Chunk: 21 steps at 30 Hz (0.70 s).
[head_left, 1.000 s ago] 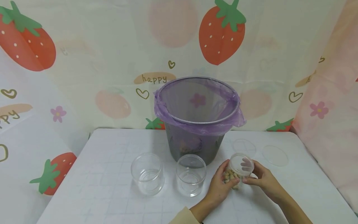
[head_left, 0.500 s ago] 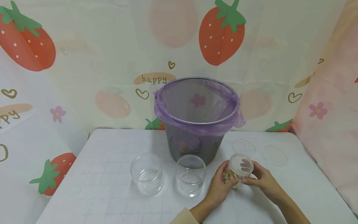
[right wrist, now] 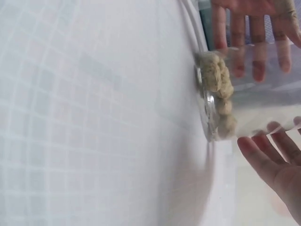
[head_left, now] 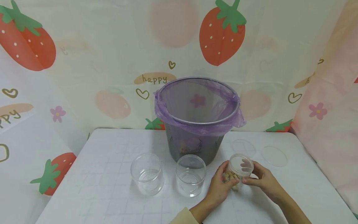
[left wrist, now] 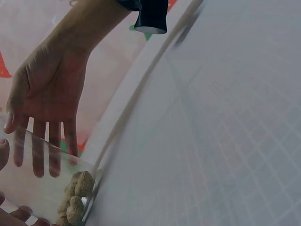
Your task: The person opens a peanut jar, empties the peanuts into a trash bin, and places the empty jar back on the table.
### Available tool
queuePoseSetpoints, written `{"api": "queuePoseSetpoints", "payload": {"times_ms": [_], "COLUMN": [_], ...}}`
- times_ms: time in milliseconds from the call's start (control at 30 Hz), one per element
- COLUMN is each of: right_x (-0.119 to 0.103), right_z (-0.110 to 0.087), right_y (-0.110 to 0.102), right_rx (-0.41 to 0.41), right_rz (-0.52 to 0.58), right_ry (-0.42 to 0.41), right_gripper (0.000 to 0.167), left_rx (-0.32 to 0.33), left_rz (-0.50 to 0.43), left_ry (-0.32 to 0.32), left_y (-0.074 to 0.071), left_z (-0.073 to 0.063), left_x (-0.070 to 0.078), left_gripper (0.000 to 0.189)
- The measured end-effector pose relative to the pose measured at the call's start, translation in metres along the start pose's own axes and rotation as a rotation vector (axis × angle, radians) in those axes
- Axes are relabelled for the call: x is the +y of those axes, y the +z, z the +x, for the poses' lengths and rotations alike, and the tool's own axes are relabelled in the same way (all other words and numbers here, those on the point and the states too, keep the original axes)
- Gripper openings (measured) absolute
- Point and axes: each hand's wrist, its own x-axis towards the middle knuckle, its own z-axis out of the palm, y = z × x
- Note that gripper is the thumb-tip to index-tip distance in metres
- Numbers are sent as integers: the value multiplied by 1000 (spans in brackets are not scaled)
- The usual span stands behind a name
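Observation:
A clear plastic jar (head_left: 241, 165) stands on the right part of the table, mouth up. Several peanuts in their shells (right wrist: 214, 77) lie piled at its bottom. My left hand (head_left: 219, 187) grips the jar's left side, thumb at the front. From the other side my right hand (head_left: 263, 181) holds it, fingers wrapped behind and thumb in front. In the left wrist view the right hand's fingers (left wrist: 40, 150) show through the jar wall. The right wrist view has both hands around the jar, its base at the tabletop.
Two more clear jars (head_left: 147, 175) (head_left: 191, 177) stand left of the hands with nothing in them. A mesh bin (head_left: 193, 146) lined with a purple bag (head_left: 201, 128) is behind. Two clear round lids (head_left: 244, 148) (head_left: 275, 156) lie flat at the back right. Strawberry-print cloth (head_left: 112, 62) surrounds the table.

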Motion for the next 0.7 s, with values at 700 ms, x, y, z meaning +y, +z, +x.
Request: {"api": "queuePoseSetpoints", "payload": {"times_ms": [700], "right_x": [-44], "right_z": [-6], "right_y": [-5], "right_rx": [-16], "right_rz": [-14], "right_ry": [-192], "right_gripper": [59], "left_rx": [25], "left_rz": [100], "left_ry": [97], "left_y": [-6], "left_z": [-13], "left_x": [45], "left_gripper": [65]}}
